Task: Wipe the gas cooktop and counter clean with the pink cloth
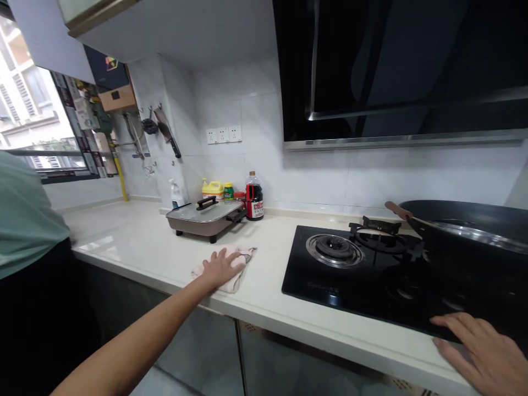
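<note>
Two bare hands were in my head view, and I read the left hand [223, 268] as the one that mattered, since it lay right on the pale pink cloth [235, 281] while the right hand [480, 349] was well apart at the lower right of the frame. The cloth sat crumpled on the worktop [136, 242], just below the middle of the frame, between the lidded electric pan [196, 223] and the black hob [355, 286]. It was directly under the left fingers, with no gap that I could see; a darker corner stuck out past them toward the right of the frame. I found no clean long axis in the folds, though they spread a little wider across the frame than up it. The left fingers were splayed over the cloth, but its underside and the palm were hidden, so I could not tell whether they pinched any fabric. The right fingers stretched over the hob's front edge with the thumb apart and nothing visible in them; I could not tell whether they touched the glass. Above them, at the right of the frame, stood the large dark wok [457, 253].
</note>
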The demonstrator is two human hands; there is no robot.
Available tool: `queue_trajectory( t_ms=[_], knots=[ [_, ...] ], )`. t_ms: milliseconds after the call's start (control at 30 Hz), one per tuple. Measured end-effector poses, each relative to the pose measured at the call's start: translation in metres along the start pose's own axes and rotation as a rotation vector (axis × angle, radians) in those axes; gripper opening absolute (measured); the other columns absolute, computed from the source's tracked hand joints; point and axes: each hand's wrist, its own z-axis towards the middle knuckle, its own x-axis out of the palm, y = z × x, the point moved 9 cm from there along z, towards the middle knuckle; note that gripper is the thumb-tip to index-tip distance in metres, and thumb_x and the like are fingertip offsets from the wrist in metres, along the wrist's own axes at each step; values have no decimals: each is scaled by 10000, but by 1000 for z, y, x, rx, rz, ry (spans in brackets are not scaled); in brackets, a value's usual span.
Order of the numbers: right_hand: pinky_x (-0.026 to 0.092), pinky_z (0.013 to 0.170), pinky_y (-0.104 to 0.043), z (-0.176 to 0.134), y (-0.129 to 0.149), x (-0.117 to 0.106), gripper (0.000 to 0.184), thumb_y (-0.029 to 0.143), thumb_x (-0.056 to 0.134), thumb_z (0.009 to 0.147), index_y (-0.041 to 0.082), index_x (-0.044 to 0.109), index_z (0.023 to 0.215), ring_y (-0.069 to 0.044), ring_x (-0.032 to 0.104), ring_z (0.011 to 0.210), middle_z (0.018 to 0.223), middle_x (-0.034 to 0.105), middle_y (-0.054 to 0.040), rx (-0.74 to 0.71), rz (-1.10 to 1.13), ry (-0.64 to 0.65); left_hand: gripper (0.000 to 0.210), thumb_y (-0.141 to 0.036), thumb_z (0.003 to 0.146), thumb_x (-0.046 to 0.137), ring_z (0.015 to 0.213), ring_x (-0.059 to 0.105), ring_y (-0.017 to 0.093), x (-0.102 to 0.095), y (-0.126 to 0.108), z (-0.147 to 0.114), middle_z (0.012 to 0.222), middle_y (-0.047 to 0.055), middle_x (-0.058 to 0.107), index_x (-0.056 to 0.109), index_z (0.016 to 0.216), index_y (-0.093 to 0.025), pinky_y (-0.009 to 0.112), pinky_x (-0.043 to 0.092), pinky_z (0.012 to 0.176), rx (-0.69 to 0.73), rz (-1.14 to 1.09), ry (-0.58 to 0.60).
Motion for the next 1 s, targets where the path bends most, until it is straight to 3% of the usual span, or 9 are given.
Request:
queue_trajectory(
  t_ms=[67,167,300,367,467,567,700,833,1000],
  knots=[
    [513,852,-513,2,9,-6,479,647,488,884,317,756,1107,-341,637,1060,1174,694,-108,16,-15,2,626,-713,916,394,1415,413,450,-4,-7,19,1582,111,451,554,1456,-439,685,340,1090,-58,-2,-45],
    [500,873,-492,4,19,-11,479,634,474,894,307,742,1118,-323,628,1051,1177,684,-96,39,-37,45,634,-694,917,394,1365,439,462,0,-44,29,1520,149,500,610,1409,-358,676,359,1061,-49,-12,-69],
    [482,893,-469,6,28,-16,467,592,440,921,297,730,1136,-305,618,1046,1176,677,-86,45,-53,78,513,-614,962,386,1340,462,378,10,-112,1,1465,84,555,638,1340,-378,583,397,1062,127,-47,-103],
    [473,896,-464,6,31,-18,463,569,429,931,286,726,1146,-302,613,1042,1174,674,-89,44,-60,82,442,-564,982,393,1311,488,320,11,-135,-22,1409,47,599,665,1269,-368,496,420,1057,220,-78,-124],
    [462,894,-456,6,32,-18,452,552,428,942,282,718,1158,-295,604,1042,1185,668,-90,45,-61,89,398,-478,1007,378,1214,559,255,0,-142,-44,1280,52,668,689,1162,-284,389,458,1020,278,-197,-141],
    [451,908,-447,7,35,-18,414,531,446,947,291,710,1158,-282,595,1049,1187,661,-75,38,-56,93,475,-407,1042,252,1148,596,223,-19,-140,-39,1221,84,685,674,1154,-218,342,475,996,264,-273,-164],
    [449,903,-434,9,36,-21,373,497,453,947,302,706,1140,-282,588,1060,1185,659,-70,67,-48,90,521,-506,1039,237,1301,508,283,-24,-179,-13,1397,77,613,619,1308,-276,436,424,1078,290,-234,-177],
    [443,905,-434,10,37,-25,354,466,445,946,295,698,1124,-280,580,1069,1187,655,-71,92,-36,95,536,-608,974,377,1412,418,372,6,-237,9,1599,50,457,546,1431,-385,572,366,1115,316,-158,-62],
    [434,894,-437,11,41,-29,369,465,435,945,271,691,1126,-285,568,1069,1184,651,-87,103,-67,101,560,-589,989,315,1452,358,400,22,-257,1,1652,60,386,527,1461,-374,618,286,1150,350,-73,-22]
  ],
)
